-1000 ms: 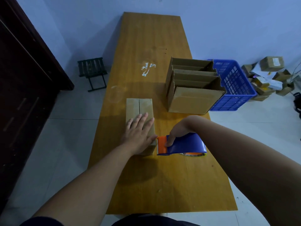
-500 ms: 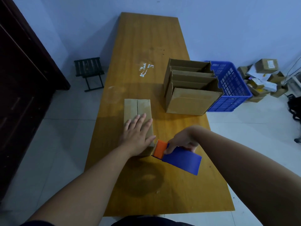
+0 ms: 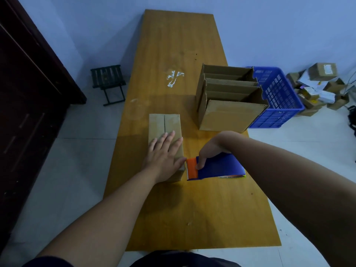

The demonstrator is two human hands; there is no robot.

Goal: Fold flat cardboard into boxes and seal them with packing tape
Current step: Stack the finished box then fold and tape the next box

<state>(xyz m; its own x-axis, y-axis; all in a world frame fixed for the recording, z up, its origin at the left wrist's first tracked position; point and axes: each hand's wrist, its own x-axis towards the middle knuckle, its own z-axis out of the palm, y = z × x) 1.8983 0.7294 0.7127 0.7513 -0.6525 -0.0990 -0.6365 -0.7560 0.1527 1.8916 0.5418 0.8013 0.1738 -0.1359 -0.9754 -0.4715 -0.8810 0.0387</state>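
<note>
Cardboard box (image 3: 169, 124), small, oblong and plain brown, lies near the left edge of the wooden table (image 3: 173, 45), about midway along its length, with its long side running away from me. Its two top flaps are folded down and meet in a dark centre seam that shows on the far half. I cannot tell whether any tape covers that seam. I have my left hand (image 3: 163, 157) flat on the near half of the top, fingers straight and spread. I judge this is to press the flaps shut and stop the light box from sliding when tape is drawn over it. My right hand (image 3: 210, 151) has its fingers curled round the blue tape dispenser (image 3: 219, 167). The dispenser's orange front end sits low, just beside the box's near right corner and close to my left thumb, and I read that as lining up to start a strip at the near end. Two larger open cardboard boxes (image 3: 231, 114) stand by the right edge, well apart from the work. A blue plastic crate (image 3: 279, 93) sits beyond them, off the table.
</note>
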